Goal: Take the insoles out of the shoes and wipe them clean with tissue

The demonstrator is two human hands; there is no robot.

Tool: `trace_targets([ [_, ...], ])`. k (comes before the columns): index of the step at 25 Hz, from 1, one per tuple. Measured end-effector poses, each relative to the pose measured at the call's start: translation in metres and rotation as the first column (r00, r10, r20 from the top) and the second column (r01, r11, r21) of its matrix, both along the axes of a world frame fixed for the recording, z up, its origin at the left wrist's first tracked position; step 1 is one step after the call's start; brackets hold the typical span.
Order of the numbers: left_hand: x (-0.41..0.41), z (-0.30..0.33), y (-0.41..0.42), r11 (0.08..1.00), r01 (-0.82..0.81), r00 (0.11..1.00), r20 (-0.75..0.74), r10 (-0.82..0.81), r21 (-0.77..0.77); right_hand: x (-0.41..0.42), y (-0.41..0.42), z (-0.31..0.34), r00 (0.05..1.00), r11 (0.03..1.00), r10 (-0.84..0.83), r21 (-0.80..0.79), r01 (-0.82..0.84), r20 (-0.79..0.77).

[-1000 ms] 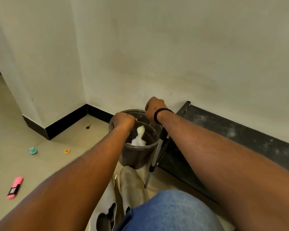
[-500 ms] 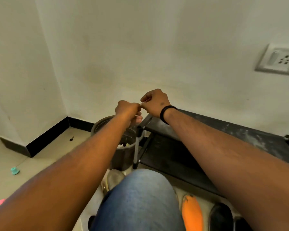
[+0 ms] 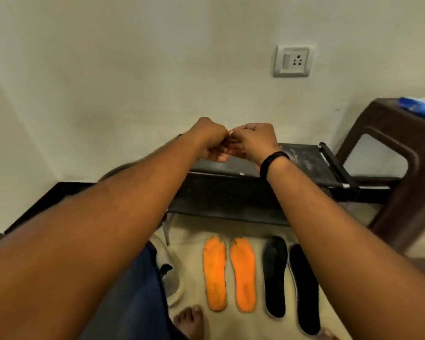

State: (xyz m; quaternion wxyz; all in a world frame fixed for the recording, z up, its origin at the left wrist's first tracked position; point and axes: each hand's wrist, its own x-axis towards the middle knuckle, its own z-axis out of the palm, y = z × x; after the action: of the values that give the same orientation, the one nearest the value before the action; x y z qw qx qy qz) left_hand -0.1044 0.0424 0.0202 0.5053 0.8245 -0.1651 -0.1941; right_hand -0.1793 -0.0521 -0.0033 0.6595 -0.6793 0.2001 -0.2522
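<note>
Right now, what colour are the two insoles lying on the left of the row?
Bright orange, with dark smudges near the toes, seen in the head view.

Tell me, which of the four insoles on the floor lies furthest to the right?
The outer black insole. It lies beside the other black insole, with the two orange insoles to their left, and it reaches lower in the picture than the rest.

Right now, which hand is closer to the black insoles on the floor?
Right. The right hand and its forearm pass directly above the two flat black insoles, while the left hand comes from the other side.
</note>
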Motion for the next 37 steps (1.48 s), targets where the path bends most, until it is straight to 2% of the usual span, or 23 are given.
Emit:
trace_targets([
  [3,-0.025,-0.060,-0.026,0.998,-0.052,0.995,-0.088,0.048,-0.040,-0.025,-0.015,-0.049,0.996,0.991,-0.047,0.123,0.057,-0.082],
  [6,-0.047,-0.134,-0.038,0.988,-0.144,0.976,-0.172,0.133,-0.053,-0.019,-0.038,-0.130,0.951,0.989,-0.114,0.054,0.135,-0.286],
  [8,-0.054,-0.185,-0.036,0.984,-0.179,0.959,-0.220,0.177,0.010,-0.014,-0.049,-0.190,0.909,0.978,-0.166,0.055,0.202,-0.382],
  [13,-0.075,-0.278,-0.007,0.985,-0.144,0.903,-0.395,0.170,0.094,-0.058,-0.018,-0.271,0.822,0.947,-0.082,0.214,0.241,-0.564],
  [16,-0.073,-0.317,0.007,0.956,-0.222,0.884,-0.375,0.279,0.190,-0.072,-0.019,-0.325,0.727,0.937,-0.103,0.179,0.300,-0.679],
  [19,-0.060,-0.350,0.011,0.902,-0.262,0.891,-0.274,0.362,0.342,-0.075,-0.018,-0.338,0.621,0.977,-0.164,-0.041,0.208,-0.766],
  [22,-0.056,-0.372,0.010,0.859,-0.233,0.911,-0.208,0.357,0.457,-0.069,-0.020,-0.349,0.591,0.986,-0.168,-0.138,0.096,-0.789],
  [27,-0.065,-0.392,0.012,0.790,-0.228,0.933,-0.104,0.344,0.569,-0.068,-0.011,-0.377,0.469,0.945,-0.238,-0.315,-0.090,-0.850],
  [32,-0.069,-0.409,0.013,0.706,-0.202,0.917,-0.122,0.380,0.679,-0.066,-0.002,-0.394,0.372,0.919,-0.245,-0.336,-0.206,-0.896],
  [35,-0.068,-0.415,0.011,0.714,-0.182,0.922,-0.135,0.363,0.676,-0.063,0.010,-0.400,0.334,0.913,-0.275,-0.354,-0.203,-0.901],
  [37,-0.066,-0.418,0.011,0.735,-0.176,0.914,-0.170,0.370,0.655,-0.061,0.015,-0.401,0.344,0.923,-0.269,-0.342,-0.174,-0.900],
])
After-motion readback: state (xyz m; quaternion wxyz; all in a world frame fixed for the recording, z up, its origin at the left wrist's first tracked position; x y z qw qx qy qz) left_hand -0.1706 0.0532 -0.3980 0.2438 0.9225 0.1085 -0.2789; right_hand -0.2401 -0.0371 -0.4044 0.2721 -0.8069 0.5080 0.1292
